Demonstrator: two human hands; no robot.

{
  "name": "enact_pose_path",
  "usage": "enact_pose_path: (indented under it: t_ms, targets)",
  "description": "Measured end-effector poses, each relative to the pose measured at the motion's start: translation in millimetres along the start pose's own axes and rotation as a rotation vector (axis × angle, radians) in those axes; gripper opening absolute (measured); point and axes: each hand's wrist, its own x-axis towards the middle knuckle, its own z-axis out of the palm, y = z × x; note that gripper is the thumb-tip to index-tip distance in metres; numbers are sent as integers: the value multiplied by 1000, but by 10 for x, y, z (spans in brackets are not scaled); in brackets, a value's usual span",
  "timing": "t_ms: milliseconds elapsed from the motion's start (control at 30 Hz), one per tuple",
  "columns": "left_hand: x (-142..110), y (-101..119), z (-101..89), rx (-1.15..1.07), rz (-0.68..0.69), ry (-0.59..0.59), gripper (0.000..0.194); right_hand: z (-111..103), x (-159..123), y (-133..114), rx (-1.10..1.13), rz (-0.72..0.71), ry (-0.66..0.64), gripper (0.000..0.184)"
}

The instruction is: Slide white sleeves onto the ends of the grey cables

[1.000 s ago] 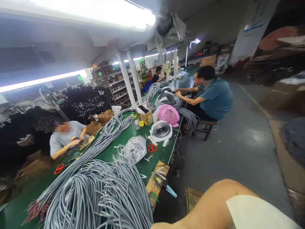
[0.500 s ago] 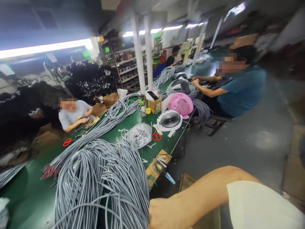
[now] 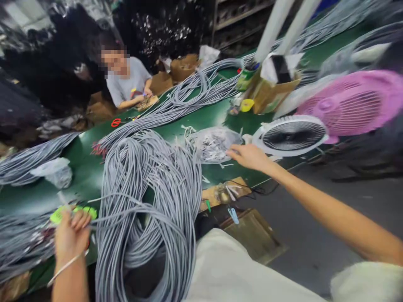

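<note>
My left hand (image 3: 73, 233) is closed around a grey cable (image 3: 126, 216), which runs right into a large looped bundle of grey cables (image 3: 151, 176). A pale end sticks up above the fist. A bright green object (image 3: 56, 214) shows on both sides of the fist; I cannot tell its kind or whether the hand touches it. My right hand (image 3: 250, 157) reaches to the right edge of a clear plastic bag (image 3: 217, 144) of small white strips. Its thumb and fingers are pinched together; what is between them is too small to make out.
A white-rimmed fan (image 3: 291, 136) and a pink fan (image 3: 359, 102) lie right of the bag on the green table (image 3: 85, 176). A wooden board (image 3: 241, 186) sits at the table's edge. Opposite, a person (image 3: 126, 82) works near red-handled scissors (image 3: 116, 122). Cardboard box (image 3: 267, 94) stands behind.
My view has turned down and left. My right hand has moved from the near edge, beside the cable bundle, up to the bag. My left hand with the cable has come into view.
</note>
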Motion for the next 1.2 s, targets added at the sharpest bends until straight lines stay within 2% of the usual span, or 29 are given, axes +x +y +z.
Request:
enact_pose_path:
  t_ms: [100,133,200,267,367,467,533,633,700,833,933,1067,1200]
  targets:
    - [248,-243,-2,-177,-98,276,39,311,595,17,52,66,56,40]
    - [297,-361,-13,-147,-122,371,37,390,723,-1,54,64,86,45]
    - [345,-594,-63,-108,-117,486,33,523,858,-64,62,21,150,48]
    - [343,-791,-141,-77,-67,566,27,675,836,-199,115,-79,204,40]
    - [272,-1002,-237,-3,1,693,10,993,558,-584,293,-327,186,28]
    - [125,-1154,-175,98,81,782,27,1309,132,-1096,501,-539,79,26]
    - [-4,-1262,-11,244,118,711,25,1432,-121,-1425,593,-604,-3,26]
    - [-182,-1480,351,522,60,369,11,1477,-353,-1818,579,-626,-140,24]
    - [-250,-1650,594,546,-17,235,20,1458,-419,-1985,518,-624,-209,25]
    - [-261,-1896,902,507,-110,198,26,1446,-445,-2092,507,-626,-260,28]
    - [-262,-1921,932,451,-86,229,26,1483,-418,-2053,591,-633,-255,26]
    - [-343,-1832,816,359,-13,272,35,1496,-356,-2036,714,-653,-180,23]
    - [-464,-1712,730,201,66,227,39,1344,-284,-2221,817,-662,-89,24]
